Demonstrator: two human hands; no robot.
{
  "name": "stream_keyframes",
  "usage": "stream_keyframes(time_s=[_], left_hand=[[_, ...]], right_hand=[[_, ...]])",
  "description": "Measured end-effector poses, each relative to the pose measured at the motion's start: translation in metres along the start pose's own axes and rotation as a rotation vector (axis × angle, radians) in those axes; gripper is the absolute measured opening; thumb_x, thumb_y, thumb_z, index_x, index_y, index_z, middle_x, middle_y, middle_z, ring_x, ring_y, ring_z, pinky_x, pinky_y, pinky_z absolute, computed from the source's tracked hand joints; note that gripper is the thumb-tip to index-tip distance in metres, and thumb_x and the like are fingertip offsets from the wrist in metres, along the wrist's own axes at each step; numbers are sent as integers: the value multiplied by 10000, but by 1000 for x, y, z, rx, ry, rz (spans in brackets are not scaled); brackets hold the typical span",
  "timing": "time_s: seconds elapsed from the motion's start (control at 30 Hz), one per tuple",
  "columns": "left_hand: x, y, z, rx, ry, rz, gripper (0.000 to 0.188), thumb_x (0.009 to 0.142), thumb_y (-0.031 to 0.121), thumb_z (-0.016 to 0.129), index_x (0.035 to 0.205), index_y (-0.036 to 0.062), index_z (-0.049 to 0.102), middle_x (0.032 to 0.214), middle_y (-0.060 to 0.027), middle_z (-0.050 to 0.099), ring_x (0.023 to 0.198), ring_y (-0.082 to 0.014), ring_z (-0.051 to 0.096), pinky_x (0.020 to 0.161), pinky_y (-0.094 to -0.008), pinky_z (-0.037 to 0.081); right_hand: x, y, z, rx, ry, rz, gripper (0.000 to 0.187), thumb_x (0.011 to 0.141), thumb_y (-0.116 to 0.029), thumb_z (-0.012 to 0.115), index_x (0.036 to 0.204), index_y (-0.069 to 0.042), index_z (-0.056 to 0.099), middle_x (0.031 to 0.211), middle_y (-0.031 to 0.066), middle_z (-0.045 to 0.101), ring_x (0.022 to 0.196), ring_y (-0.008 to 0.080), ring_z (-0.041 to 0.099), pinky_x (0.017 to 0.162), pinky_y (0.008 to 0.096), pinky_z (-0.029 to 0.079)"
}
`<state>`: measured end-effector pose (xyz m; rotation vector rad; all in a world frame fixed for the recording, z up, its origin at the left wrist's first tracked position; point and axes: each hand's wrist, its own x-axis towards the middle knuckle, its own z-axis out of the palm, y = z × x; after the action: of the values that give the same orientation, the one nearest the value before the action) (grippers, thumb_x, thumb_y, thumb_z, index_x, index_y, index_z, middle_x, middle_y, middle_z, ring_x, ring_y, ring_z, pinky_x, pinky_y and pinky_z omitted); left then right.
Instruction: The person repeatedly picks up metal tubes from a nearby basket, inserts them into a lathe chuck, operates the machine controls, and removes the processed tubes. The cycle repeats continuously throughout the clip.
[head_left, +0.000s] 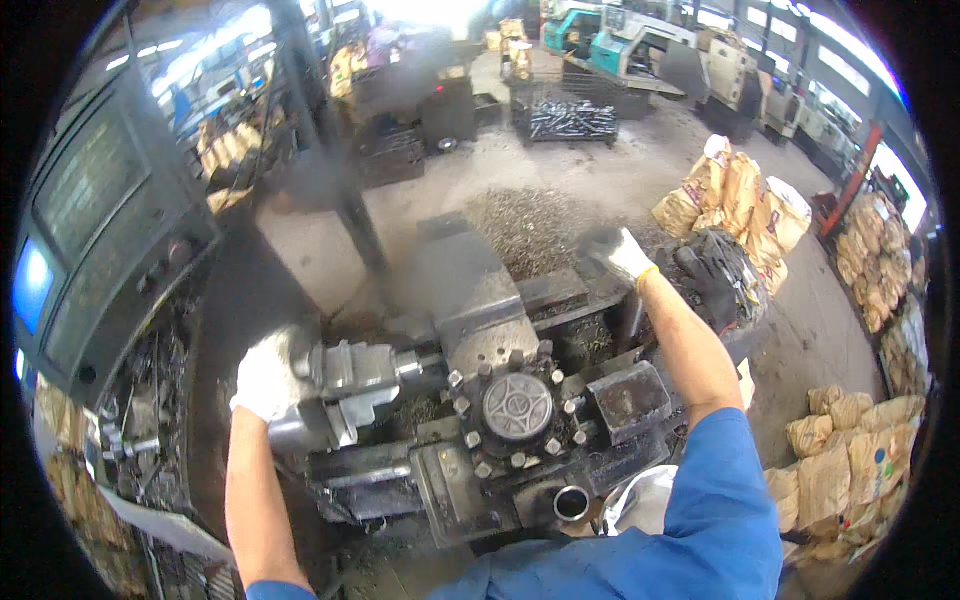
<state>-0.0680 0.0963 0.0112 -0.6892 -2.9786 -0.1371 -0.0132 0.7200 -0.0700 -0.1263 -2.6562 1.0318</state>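
My left hand, in a white work glove, lies against the far left side of a lathe chuck. Its fingers are blurred and partly lost behind the chuck's jaws. To the right of the chuck stands a tool post with a round cap and several bolts around it. My right hand, gloved with dark, grimy fingers, reaches over the far right end of the machine. Those fingers look curled, but what they hold, if anything, is hard to make out. A dark metal block sits beside the tool post.
Dark gloves or rags lie at the machine's right end. Paper sacks stand beyond them, with more stacked sacks at lower right. Metal chips cover the floor behind. A wire bin of metal parts stands farther back.
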Motion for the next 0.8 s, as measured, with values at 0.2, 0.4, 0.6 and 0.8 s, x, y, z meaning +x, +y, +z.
stream_keyframes(time_s=[0.2, 0.4, 0.6, 0.8], left_hand=[[-36, 93, 41, -52, 478, 382, 653, 660, 99, 742, 1290, -17, 615, 1383, -275, 588, 1359, -475, 513, 1217, -645, 316], [-13, 113, 108, -33, 421, 326, 680, 626, 225, 883, 1247, 51, 667, 1388, -255, 592, 1359, -453, 516, 1214, -667, 302], [-11, 125, 107, 11, 303, 206, 737, 643, 337, 927, 1299, 116, 675, 1468, -240, 545, 1432, -446, 456, 1271, -626, 247], [-19, 112, 118, 20, 307, 162, 714, 681, 331, 898, 1318, 110, 664, 1473, -257, 542, 1439, -460, 447, 1274, -639, 233]], right_hand=[[9, -130, 46, -129, -491, -488, 327, 894, -226, 790, 1157, -32, 776, 1096, 168, 780, 968, 260, 763, 869, 385, 608], [22, -236, 211, -470, -1176, -237, 490, 849, -399, 853, 1087, 20, 768, 899, 170, 781, 654, 285, 668, 613, 432, 557], [59, -139, 238, -311, -1426, -210, 439, 881, -300, 822, 1180, 14, 756, 1134, 170, 786, 995, 279, 723, 839, 412, 570], [25, -217, 245, -259, -1141, -532, 360, 832, -293, 850, 779, 36, 715, 587, 141, 601, 550, 212, 461, 549, 441, 428]])
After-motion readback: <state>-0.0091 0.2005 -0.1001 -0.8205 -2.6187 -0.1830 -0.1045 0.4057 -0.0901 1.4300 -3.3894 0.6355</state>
